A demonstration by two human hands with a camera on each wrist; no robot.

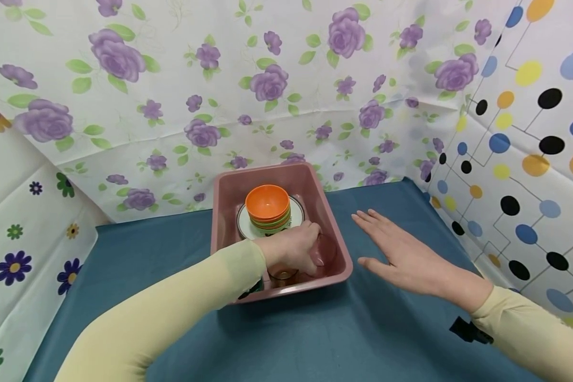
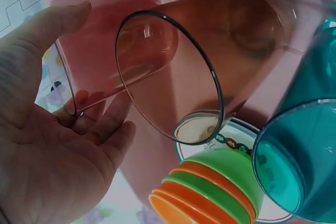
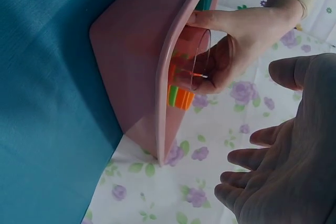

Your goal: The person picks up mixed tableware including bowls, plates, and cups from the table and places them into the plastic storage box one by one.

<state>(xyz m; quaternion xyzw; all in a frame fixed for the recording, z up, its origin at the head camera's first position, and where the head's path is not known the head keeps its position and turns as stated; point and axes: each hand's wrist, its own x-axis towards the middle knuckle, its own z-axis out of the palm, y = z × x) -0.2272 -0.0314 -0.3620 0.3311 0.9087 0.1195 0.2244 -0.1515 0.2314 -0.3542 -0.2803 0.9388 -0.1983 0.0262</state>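
Observation:
Inside a pink plastic tub (image 1: 331, 223), my left hand (image 1: 291, 246) grips a clear pink glass (image 2: 105, 61) near its rim, thumb on one side and fingers on the other. Next to that glass, a clear brown glass (image 2: 236, 40) lies in the tub. Beyond it is a teal glass (image 2: 310, 150), partly cut off in the left wrist view. Stacked orange and green bowls (image 1: 267, 204) sit on a white plate (image 1: 296, 212) at the tub's far side. My right hand (image 1: 401, 257) is held over the table right of the tub, fingers straight, holding nothing.
The tub stands on a blue-covered table (image 1: 286, 339), close to a flowered backdrop (image 1: 248, 106). A dotted sheet (image 1: 530, 159) hangs along the right side, and a white sheet with flowers (image 1: 24, 233) along the left. The tub's raised walls surround the dishes.

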